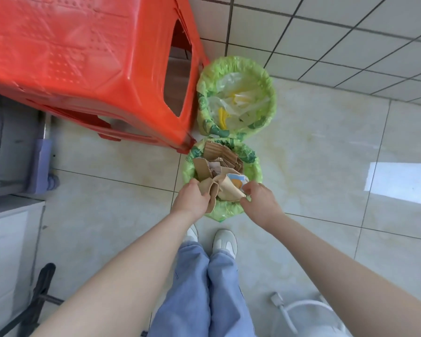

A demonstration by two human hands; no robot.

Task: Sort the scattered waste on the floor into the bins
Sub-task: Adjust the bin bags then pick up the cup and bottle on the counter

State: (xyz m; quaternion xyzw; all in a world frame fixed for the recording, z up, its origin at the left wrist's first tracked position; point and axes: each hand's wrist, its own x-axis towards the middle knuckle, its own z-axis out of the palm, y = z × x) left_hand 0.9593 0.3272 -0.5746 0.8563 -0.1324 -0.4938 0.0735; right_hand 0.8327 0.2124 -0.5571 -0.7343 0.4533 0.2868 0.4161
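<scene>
Crumpled tan paper waste (225,189), pinched by left hand (192,199), right hand (259,200), over near bin (253,164)

Both hands reach over the near bin (254,164), lined in green and stuffed with cardboard (223,155); the left hand (191,199) grips a tan paper piece (213,190); the right hand (259,199) pinches a crumpled wrapper (237,182) at the rim; the far bin (270,86) holds clear plastic (231,81); a red stool (88,66) stands beside both.
</scene>
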